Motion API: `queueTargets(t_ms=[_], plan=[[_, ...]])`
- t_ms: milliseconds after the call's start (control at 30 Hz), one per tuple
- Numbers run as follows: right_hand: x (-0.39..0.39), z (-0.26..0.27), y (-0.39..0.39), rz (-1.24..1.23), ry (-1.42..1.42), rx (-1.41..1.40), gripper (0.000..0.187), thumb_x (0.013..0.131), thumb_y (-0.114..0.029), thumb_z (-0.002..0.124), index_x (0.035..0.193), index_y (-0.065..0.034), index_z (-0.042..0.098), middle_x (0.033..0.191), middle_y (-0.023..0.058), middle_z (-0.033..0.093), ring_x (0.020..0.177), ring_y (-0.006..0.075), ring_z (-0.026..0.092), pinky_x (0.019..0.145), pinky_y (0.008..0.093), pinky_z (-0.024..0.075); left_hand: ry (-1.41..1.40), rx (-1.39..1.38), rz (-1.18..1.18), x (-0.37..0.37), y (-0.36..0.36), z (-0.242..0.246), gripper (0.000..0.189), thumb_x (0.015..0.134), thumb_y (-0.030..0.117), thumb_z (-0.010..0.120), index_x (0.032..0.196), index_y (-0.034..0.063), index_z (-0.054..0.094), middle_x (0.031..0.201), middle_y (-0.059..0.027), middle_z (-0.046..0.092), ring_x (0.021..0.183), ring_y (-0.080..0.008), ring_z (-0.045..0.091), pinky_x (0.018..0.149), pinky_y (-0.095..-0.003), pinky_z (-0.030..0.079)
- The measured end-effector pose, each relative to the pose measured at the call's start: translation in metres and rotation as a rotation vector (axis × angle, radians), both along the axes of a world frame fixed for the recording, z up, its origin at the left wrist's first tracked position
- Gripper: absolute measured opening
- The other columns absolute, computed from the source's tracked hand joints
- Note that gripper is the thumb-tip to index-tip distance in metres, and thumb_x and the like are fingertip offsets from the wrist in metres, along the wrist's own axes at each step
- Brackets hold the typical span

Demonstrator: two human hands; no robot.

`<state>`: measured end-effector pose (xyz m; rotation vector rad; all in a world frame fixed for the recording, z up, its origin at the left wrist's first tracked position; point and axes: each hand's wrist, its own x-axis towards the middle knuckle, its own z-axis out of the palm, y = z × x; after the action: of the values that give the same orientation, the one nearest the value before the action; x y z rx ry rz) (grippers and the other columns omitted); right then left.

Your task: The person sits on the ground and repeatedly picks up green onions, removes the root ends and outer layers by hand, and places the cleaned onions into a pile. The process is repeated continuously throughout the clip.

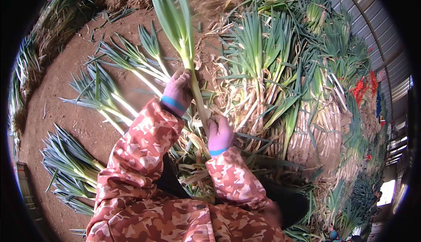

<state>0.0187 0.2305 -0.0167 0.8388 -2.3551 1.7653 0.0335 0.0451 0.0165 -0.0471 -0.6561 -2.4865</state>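
A large Welsh onion (187,52) slants across the middle of the view, its broad green leaves fanning out at the top. My left hand (178,90), in a pink-purple knit glove with a blue cuff, grips the stalk just below the leaf fork. Lower down, my right hand (220,132), gloved the same way, pinches the stalk near its base; the root end is hidden by the fingers. Loose peeled leaves and dry skins (195,173) lie under my hands, between my dark-trousered legs.
On the left, cleaned onions with white stalks (121,105) rest on the bare earth floor (75,117), with more (72,166) nearer me. Unpeeled onions (253,64) are heaped to my right. Stacked onions (315,136) line the corrugated metal wall (371,15), with red ties (360,89) among them.
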Motion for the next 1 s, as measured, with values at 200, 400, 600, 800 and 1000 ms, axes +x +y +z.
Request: queueTargets(t_ms=[200, 400, 600, 800, 1000], plan=[[-0.019, -0.041, 0.007, -0.079, -0.313, -0.084, 0.004, 0.088, -0.008, 0.059, 0.089, -0.0049, 0.060, 0.074, 0.0117, 0.062, 0.063, 0.0223, 0.061, 0.055, 0.0303, 0.0465, 0.137, 0.036, -0.121, 0.001, 0.007, 0.013, 0.033, 0.083, 0.017, 0.067, 0.108, 0.0028, 0.051, 0.100, -0.0103, 0.055, 0.096, -0.0264, 0.054, 0.089, -0.0429, 0.047], [-0.033, -0.055, 0.029, 0.254, -1.380, -0.847, 0.018, 0.095, -0.018, 0.052, 0.109, -0.0056, 0.052, 0.078, 0.0065, 0.056, 0.062, 0.0167, 0.054, 0.053, 0.0277, 0.0478, 0.216, -0.019, -0.084, 0.003, -0.002, 0.021, 0.042, 0.089, 0.025, 0.059, 0.123, 0.0051, 0.044, 0.103, -0.0095, 0.054, 0.084, -0.0208, 0.051, 0.075, -0.0344, 0.046], [-0.014, -0.017, 0.070, 0.211, -1.169, -0.581, 0.023, 0.093, -0.023, 0.055, 0.105, -0.0040, 0.059, 0.068, 0.0046, 0.056, 0.051, 0.0134, 0.052, 0.041, 0.0226, 0.0417, 0.009, 0.021, 0.068, 0.010, -0.013, 0.016, 0.023, 0.093, 0.028, 0.056, 0.111, 0.0147, 0.051, 0.102, -0.0044, 0.056, 0.063, -0.0143, 0.044, 0.054, -0.0286, 0.039], [-0.020, 0.000, 0.134, 0.567, -1.175, -0.680, 0.028, 0.092, -0.032, 0.058, 0.094, -0.0050, 0.055, 0.068, -0.0017, 0.050, 0.045, 0.0065, 0.038, 0.036, 0.0222, 0.0295, -0.172, -0.072, 0.498, 0.009, -0.035, 0.021, 0.023, 0.086, 0.018, 0.064, 0.098, -0.0010, 0.057, 0.064, -0.0024, 0.050, 0.048, -0.0128, 0.046, 0.040, -0.0268, 0.037], [0.007, -0.044, 0.216, 0.519, -0.604, 0.837, 0.017, 0.083, -0.018, 0.067, 0.087, -0.0018, 0.064, 0.082, 0.0106, 0.067, 0.069, 0.0164, 0.064, 0.066, 0.0309, 0.0506, -0.218, -0.121, 0.528, 0.023, -0.048, 0.025, 0.013, 0.083, 0.009, 0.062, 0.088, -0.0018, 0.057, 0.054, -0.0032, 0.051, 0.041, -0.0102, 0.046, 0.037, -0.0229, 0.034]])
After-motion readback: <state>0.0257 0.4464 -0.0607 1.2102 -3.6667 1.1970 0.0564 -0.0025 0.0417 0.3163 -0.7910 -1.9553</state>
